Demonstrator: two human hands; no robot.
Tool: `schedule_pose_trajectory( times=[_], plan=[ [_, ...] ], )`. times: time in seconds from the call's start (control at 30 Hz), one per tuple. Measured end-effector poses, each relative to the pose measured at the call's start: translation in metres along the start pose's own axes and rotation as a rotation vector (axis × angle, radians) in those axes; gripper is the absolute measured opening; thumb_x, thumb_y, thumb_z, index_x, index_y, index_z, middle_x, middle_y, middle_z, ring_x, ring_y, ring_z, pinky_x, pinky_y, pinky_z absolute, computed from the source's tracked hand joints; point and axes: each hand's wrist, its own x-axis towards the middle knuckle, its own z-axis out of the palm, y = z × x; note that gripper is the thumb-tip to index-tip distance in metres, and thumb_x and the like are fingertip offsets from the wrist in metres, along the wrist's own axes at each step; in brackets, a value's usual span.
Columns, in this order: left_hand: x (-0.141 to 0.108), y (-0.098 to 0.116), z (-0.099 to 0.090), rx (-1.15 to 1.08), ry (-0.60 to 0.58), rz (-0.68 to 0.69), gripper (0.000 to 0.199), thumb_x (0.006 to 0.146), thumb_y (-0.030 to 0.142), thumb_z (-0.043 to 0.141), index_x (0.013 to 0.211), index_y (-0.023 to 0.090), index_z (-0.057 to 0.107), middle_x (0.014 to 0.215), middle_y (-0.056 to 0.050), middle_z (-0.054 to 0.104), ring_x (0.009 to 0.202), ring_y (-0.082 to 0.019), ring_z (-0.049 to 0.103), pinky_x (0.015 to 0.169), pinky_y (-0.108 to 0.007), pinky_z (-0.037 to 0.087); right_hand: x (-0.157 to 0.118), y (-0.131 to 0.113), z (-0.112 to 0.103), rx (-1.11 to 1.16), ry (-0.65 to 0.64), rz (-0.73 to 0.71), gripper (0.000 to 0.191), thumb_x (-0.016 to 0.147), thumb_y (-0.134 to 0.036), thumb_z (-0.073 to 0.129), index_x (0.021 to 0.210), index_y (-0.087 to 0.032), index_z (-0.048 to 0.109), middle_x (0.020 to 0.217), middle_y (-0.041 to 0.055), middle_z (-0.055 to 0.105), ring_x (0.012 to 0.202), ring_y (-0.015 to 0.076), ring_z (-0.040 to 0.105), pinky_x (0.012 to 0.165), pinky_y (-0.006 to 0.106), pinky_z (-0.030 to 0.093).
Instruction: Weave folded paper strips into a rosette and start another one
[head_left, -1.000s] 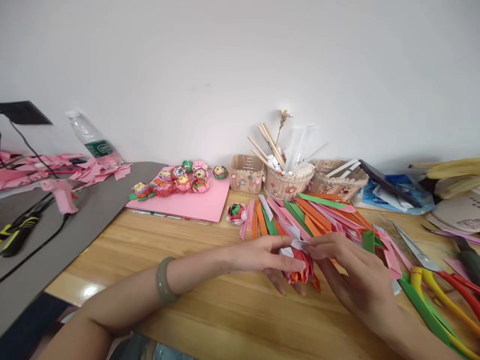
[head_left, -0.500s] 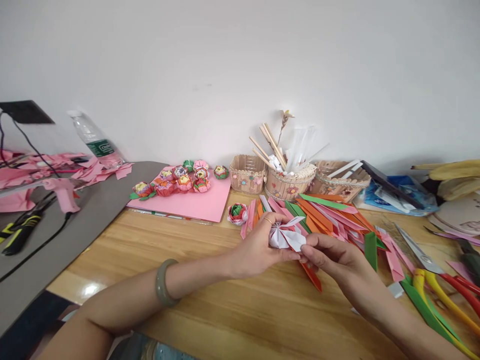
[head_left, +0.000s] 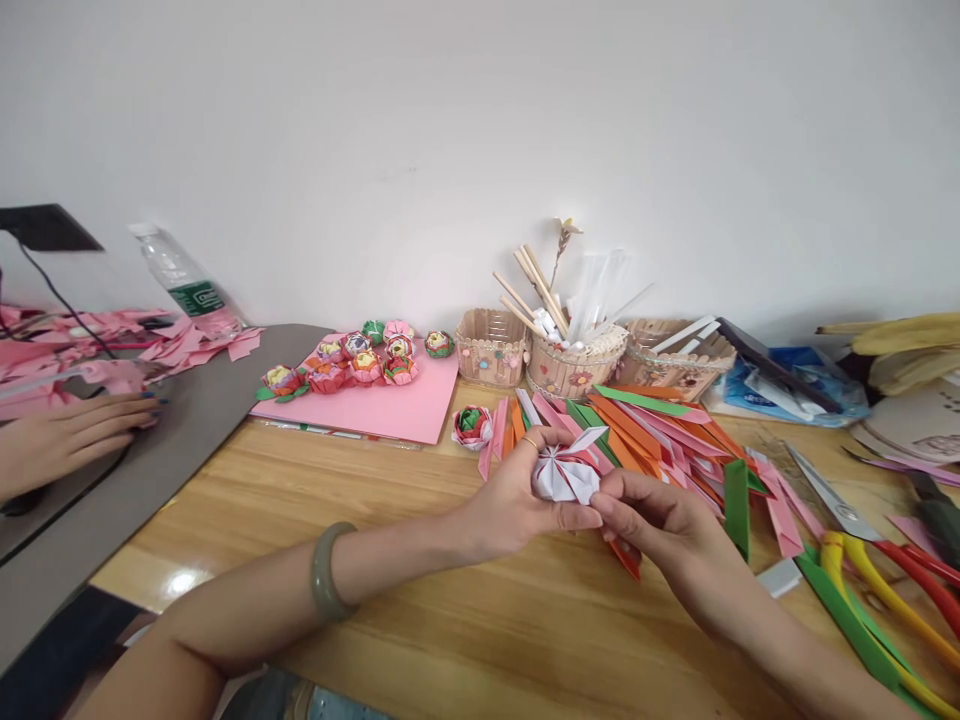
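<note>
Where creases meet, the paper flower (head_left: 565, 478) looks white.

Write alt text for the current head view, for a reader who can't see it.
Left hand and right hand hold a folded white-and-red paper flower above a light wooden table. Beyond lie loose orange, pink and green folded paper strips, three small wooden baskets, and round multicoloured paper flowers on a flat pink sheet.

Wooden table (head_left: 345, 490), paper strips (head_left: 645, 430), scissors (head_left: 847, 510), baskets (head_left: 574, 368)
</note>
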Motion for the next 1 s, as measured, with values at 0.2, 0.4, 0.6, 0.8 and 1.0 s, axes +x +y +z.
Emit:
schedule_pose_trajectory(
  times=[0.2, 0.4, 0.6, 0.8, 1.0],
  plan=[
    [-0.001, -0.003, -0.002, -0.035, -0.028, 0.006, 0.064, 0.052, 0.035, 0.079, 0.1, 0.018, 0.039, 0.079, 0.002, 0.053, 0.069, -0.01, 0.051, 0.064, -0.023, 0.039, -0.002, -0.001, 0.001, -0.005, -0.03, 0.022, 0.037, 0.076, -0.053, 0.055, 0.062, -0.019, 0.05, 0.052, -0.0057, 0.037, 0.046, 0.0081, 0.03, 0.041, 0.021, 0.027],
    [0.0, -0.003, -0.004, -0.127, -0.037, -0.002, 0.062, 0.052, 0.032, 0.08, 0.098, 0.021, 0.039, 0.074, 0.004, 0.055, 0.057, -0.008, 0.053, 0.052, -0.022, 0.044, -0.001, -0.001, -0.004, -0.025, -0.078, 0.049, 0.032, 0.073, -0.046, 0.061, 0.061, -0.017, 0.055, 0.054, -0.0037, 0.043, 0.05, 0.0096, 0.035, 0.045, 0.022, 0.028],
    [0.001, 0.005, -0.008, -0.326, -0.197, -0.086, 0.04, 0.067, 0.041, 0.068, 0.094, 0.021, 0.045, 0.086, -0.003, 0.061, 0.068, -0.016, 0.063, 0.052, -0.026, 0.051, 0.001, -0.005, -0.018, 0.079, 0.078, 0.052, 0.025, 0.074, -0.041, 0.061, 0.066, -0.018, 0.058, 0.059, -0.003, 0.052, 0.05, 0.0088, 0.041, 0.045, 0.021, 0.031],
    [0.002, -0.004, -0.007, -0.359, -0.14, -0.173, 0.033, 0.069, 0.041, 0.067, 0.09, 0.016, 0.06, 0.082, -0.004, 0.06, 0.073, -0.013, 0.057, 0.061, -0.028, 0.053, -0.002, -0.014, -0.018, -0.028, 0.263, -0.072, 0.026, 0.072, -0.044, 0.062, 0.086, -0.022, 0.061, 0.067, -0.0013, 0.058, 0.059, 0.013, 0.051, 0.053, 0.024, 0.041],
    [0.002, -0.008, -0.005, -0.322, -0.107, -0.232, 0.032, 0.065, 0.036, 0.072, 0.087, 0.014, 0.064, 0.076, -0.003, 0.061, 0.068, -0.013, 0.057, 0.068, -0.03, 0.048, -0.006, -0.018, -0.017, -0.183, 0.228, -0.123, 0.022, 0.075, -0.042, 0.058, 0.075, -0.021, 0.063, 0.076, 0.0028, 0.062, 0.07, 0.0174, 0.056, 0.06, 0.028, 0.044]
  ],
)
